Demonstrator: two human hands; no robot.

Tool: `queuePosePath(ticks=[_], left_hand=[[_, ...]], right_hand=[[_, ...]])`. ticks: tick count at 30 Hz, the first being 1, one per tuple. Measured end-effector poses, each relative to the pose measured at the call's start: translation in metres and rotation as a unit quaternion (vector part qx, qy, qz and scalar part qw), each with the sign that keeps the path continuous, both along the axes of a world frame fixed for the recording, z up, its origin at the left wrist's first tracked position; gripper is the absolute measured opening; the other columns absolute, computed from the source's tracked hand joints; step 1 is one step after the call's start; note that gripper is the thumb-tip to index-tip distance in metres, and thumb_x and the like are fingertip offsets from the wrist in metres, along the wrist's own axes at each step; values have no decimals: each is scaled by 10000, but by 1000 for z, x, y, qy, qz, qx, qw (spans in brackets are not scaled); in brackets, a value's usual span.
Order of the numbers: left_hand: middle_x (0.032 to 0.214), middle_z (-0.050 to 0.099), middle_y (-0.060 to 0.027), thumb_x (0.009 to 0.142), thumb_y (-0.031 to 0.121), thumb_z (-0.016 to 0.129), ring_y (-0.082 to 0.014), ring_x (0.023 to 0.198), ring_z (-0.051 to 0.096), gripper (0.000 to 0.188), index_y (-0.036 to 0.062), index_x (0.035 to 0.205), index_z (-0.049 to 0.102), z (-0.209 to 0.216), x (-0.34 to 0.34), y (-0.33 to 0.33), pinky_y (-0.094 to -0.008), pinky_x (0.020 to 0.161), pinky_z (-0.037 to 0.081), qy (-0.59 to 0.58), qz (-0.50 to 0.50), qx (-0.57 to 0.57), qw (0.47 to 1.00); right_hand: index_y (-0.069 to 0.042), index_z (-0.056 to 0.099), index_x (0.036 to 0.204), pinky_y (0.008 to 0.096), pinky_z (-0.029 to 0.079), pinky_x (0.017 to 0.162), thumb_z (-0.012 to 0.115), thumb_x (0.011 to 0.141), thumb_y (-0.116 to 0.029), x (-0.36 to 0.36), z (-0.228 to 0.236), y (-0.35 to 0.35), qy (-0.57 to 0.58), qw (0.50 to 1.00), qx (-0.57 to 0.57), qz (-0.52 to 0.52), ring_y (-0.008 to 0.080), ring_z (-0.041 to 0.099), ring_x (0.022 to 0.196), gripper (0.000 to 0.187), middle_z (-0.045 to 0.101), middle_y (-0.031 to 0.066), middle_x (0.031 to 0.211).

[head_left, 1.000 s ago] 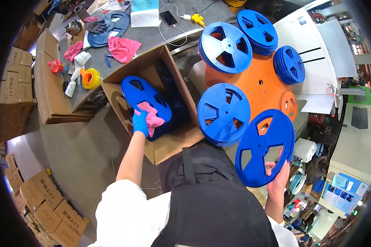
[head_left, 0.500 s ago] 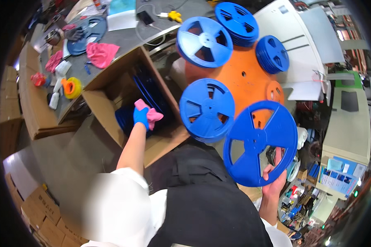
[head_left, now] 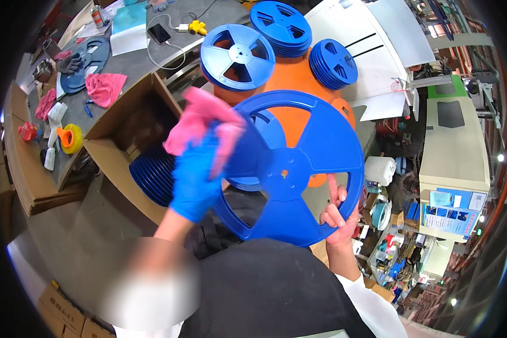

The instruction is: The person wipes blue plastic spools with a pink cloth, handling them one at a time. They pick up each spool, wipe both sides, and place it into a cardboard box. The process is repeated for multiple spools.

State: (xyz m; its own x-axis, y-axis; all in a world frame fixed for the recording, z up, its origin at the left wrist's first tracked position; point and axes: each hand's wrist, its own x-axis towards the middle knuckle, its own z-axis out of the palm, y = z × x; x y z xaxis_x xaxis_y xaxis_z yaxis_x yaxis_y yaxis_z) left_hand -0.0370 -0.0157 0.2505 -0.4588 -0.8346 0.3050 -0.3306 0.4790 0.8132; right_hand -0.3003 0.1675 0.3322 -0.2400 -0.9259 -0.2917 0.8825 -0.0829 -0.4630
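My right hand (head_left: 342, 222), bare, grips the lower right rim of a large blue plastic reel disc (head_left: 290, 174), with fingers through one of its cutouts. The disc is held up in front of my apron, its face toward me. At its left side is my left hand (head_left: 192, 183) in a blue glove, closed on a pink cloth (head_left: 194, 118). The cloth overlaps the disc's upper left part; whether it touches the surface I cannot tell. Behind the held disc, another blue reel disc (head_left: 270, 129) is partly hidden.
An orange round table (head_left: 293, 84) bears several stacks of blue discs (head_left: 236, 53). An open cardboard box (head_left: 115, 183) at the left holds more blue discs (head_left: 150, 176). On the grey workbench (head_left: 132, 73) lie a phone (head_left: 159, 34), pink rags (head_left: 104, 89) and a yellow tape dispenser (head_left: 69, 138).
My left hand with the pink cloth has come up out of the box to the held disc. My right hand has brought the disc leftward and closer. The whole view has shifted.
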Motion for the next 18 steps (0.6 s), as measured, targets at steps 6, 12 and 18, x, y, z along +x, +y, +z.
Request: queuePosePath(ticks=[6, 12, 18], left_hand=[[1272, 498, -243, 795, 91, 545, -442, 1083, 522, 564, 54, 1349, 451, 31, -81, 42, -497, 898, 434, -16, -128, -31, 991], [1307, 487, -204, 780, 135, 585, -391, 1106, 526, 504, 65, 1277, 535, 33, -84, 49, -465, 839, 468, -11, -112, -144, 983], [1433, 402, -172, 727, 94, 585, -443, 1098, 520, 549, 86, 1275, 550, -2, -76, 30, -444, 891, 461, -58, -97, 54, 992]], right_hand=[[-40, 457, 983, 253, 302, 444, 393, 1001, -293, 26, 5, -10, 53, 997, 35, 46, 91, 419, 412, 262, 197, 101, 1558], [-52, 479, 978, 252, 282, 436, 402, 993, -287, 27, 3, -4, 56, 996, 63, 29, 86, 392, 386, 248, 212, 107, 1552], [-49, 466, 943, 249, 268, 421, 384, 961, -154, 22, 1, 2, 21, 998, 60, 8, 85, 377, 374, 134, 271, 70, 1536]])
